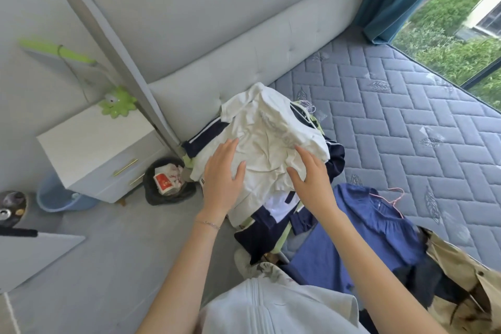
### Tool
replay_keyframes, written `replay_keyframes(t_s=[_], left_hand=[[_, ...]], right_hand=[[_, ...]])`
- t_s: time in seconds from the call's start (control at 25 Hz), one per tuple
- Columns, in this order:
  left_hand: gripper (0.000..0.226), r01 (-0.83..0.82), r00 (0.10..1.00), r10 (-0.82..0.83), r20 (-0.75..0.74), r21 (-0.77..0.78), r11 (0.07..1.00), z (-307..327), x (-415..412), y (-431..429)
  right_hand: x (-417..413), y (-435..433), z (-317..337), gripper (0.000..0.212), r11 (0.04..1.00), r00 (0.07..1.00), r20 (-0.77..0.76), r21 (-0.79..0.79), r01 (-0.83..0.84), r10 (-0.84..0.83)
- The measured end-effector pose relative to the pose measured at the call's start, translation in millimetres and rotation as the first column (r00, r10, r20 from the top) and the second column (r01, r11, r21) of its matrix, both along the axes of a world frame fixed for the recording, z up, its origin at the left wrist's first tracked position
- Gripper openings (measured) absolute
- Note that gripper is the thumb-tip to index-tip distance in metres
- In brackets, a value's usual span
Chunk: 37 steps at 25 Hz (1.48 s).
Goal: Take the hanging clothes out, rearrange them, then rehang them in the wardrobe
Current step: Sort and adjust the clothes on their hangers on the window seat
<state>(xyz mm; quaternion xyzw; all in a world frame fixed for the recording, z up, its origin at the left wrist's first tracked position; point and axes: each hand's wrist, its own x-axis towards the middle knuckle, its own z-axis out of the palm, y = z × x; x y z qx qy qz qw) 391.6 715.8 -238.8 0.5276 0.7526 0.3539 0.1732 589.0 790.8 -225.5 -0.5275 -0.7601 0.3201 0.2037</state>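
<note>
Squarely on top, the left grip (pixel 223 171) and right grip (pixel 311 171) lie wide, fingers straight and spread, pressing flat on a white shirt (pixel 265 138) and clasping nothing. The shirt is soft, heavily creased cloth with faint grey lettering. It crowns a heap of navy, white-striped and pale green garments (pixel 260 228) on the quilted, herringbone-stitched grey mattress (pixel 406 130), against the tufted padded headboard (pixel 217 35). Nearby lies a blue dress (pixel 379 219) on a thin pink hanger (pixel 395 198).

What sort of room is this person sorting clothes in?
Most likely a bedroom. A bare quilted mattress lies against a padded grey headboard, a white nightstand stands beside the bed, and a pile of clothes sits on the mattress corner.
</note>
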Motion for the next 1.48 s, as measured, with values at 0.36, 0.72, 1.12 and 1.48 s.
replay_keyframes(t_s=[0.36,0.72,1.12,1.48], left_hand=[[0.051,0.121,0.989,-0.116,0.089,-0.058,0.991,-26.8,-54.6,135.5],[0.050,0.417,0.909,-0.408,0.086,-0.144,0.898,-114.7,-94.0,312.5],[0.058,0.550,0.823,-0.565,-0.065,-0.161,0.819,-288.8,-86.1,431.3],[0.046,0.514,0.664,-0.683,-0.304,-0.477,0.713,-342.2,-66.0,545.9]], right_hand=[[-36.1,106.0,-18.1,0.054,0.986,0.985,0.058,-0.034,0.162,-0.160],[-72.4,217.8,-97.1,0.053,0.875,0.878,0.107,-0.091,0.475,-0.466],[-38.4,305.5,-290.7,0.052,0.748,0.723,0.330,-0.069,0.660,-0.607],[-8.3,356.2,-368.6,0.052,0.696,0.658,0.455,-0.107,0.710,-0.600]])
